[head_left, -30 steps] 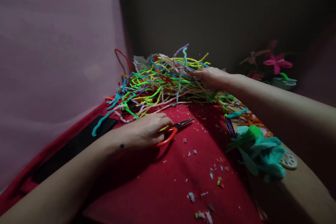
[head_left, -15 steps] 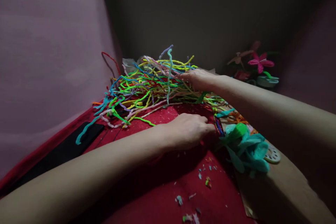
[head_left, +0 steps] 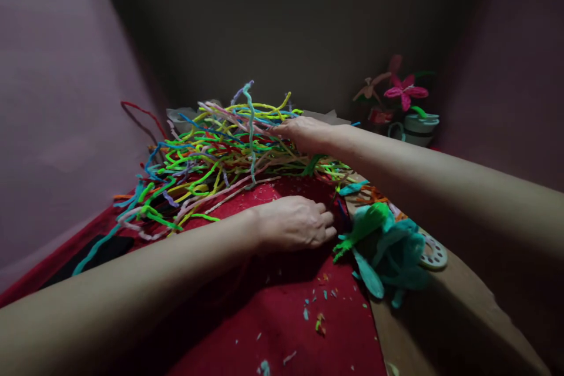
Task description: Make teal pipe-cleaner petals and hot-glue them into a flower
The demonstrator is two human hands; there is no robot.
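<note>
A heap of pipe cleaners in many colours spreads across the back of the red cloth. My right hand reaches over the heap's right side, its fingers closed among pink and blue strands. Lower down, my left hand rests low over the cloth with its fingers curled under. Whatever those fingers hold, if anything, is hidden. Just right of them lies a teal pipe-cleaner flower with a bright green part pointing towards my left hand.
A white disc with holes lies on the brown board at the right. Pipe-cleaner flowers and a pale cup stand at the back right. A black flat object lies at the left. Fuzz scraps dot the cloth.
The view has swung to the right, so the heap and flowers appear further left. The green part by the teal flower shows more of its length. My right hand stays at the heap.
</note>
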